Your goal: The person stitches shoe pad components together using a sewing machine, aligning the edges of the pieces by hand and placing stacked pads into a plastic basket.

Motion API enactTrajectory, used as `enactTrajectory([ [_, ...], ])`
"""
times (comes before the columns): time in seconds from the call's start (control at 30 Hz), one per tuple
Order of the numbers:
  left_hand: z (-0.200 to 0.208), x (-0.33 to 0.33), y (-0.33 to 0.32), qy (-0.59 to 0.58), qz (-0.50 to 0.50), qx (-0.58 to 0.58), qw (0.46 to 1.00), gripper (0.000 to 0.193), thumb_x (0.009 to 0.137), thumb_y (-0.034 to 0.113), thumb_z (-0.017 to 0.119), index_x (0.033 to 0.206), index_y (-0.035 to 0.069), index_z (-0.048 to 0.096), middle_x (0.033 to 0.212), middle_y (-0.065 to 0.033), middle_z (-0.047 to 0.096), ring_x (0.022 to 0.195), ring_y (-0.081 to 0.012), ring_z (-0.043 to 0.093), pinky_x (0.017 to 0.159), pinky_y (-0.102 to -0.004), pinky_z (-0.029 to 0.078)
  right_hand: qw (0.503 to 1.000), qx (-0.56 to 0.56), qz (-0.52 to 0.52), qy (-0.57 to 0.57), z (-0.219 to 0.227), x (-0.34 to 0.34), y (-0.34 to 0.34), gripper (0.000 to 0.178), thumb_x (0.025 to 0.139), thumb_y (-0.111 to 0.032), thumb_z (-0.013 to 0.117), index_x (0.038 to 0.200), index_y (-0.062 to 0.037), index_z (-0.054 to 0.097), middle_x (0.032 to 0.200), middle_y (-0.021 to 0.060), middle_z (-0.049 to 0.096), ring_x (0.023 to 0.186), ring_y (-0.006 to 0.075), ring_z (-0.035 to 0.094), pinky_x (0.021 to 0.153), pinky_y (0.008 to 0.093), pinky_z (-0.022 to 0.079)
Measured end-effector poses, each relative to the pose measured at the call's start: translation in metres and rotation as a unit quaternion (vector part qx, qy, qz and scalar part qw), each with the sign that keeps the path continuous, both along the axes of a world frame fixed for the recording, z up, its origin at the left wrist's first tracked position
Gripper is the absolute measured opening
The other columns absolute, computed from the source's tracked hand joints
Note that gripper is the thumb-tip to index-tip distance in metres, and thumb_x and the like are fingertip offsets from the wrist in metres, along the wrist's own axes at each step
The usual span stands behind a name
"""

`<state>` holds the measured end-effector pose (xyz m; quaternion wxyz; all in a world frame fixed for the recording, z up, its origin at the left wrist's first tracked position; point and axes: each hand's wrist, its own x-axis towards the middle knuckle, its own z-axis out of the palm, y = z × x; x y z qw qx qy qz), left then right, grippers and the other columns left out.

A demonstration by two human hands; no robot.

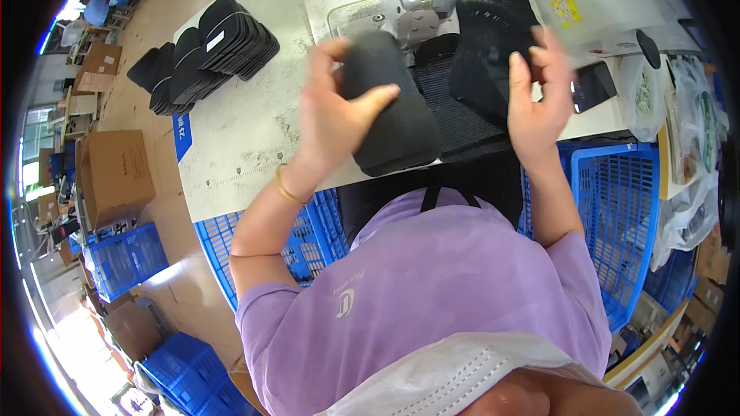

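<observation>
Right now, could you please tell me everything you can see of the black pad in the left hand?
The black pad is oblong, with rounded corners and a matte, fabric-like face. It slants, far end leftward, in front of the sewing machine. The left hand holds its left side, thumb across the face. Whether it touches the pale table is unclear.
</observation>
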<state>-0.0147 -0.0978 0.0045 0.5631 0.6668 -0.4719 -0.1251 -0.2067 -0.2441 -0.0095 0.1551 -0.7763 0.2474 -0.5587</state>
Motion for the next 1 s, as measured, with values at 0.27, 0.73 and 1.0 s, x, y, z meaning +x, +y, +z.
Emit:
enactTrajectory([
  [0.27,0.048,-0.02,-0.002,0.444,-0.1,-0.042,0.889,0.026,0.084,-0.004,0.07,0.11,-0.001,0.067,0.102,-0.0097,0.071,0.092,-0.0157,0.068,0.084,-0.0281,0.056,0.872,0.313,0.376,-0.022,0.04,0.039,0.008,0.015,0.091,-0.004,0.062,0.105,-0.0017,0.066,0.094,0.0024,0.064,0.075,0.0054,0.054,0.066,0.0206,0.043],
  [0.73,0.02,-0.005,0.006,0.426,-0.004,-0.184,0.886,0.021,0.092,0.0,0.063,0.113,0.004,0.062,0.108,-0.0094,0.068,0.098,-0.0196,0.067,0.087,-0.033,0.056,0.849,0.401,0.341,0.035,0.032,0.017,0.042,0.012,0.089,0.002,0.064,0.1,0.004,0.06,0.104,0.0085,0.06,0.079,0.0082,0.06,0.068,0.0215,0.054],
  [1.0,0.026,0.003,-0.005,0.377,-0.015,-0.194,0.906,0.031,0.085,-0.012,0.066,0.112,0.001,0.06,0.107,-0.0096,0.067,0.094,-0.0175,0.067,0.085,-0.0301,0.056,0.808,0.478,0.339,-0.064,0.038,0.024,0.046,0.011,0.09,-0.003,0.063,0.097,0.0049,0.062,0.088,0.0096,0.067,0.08,0.0122,0.068,0.072,0.0241,0.057],
])
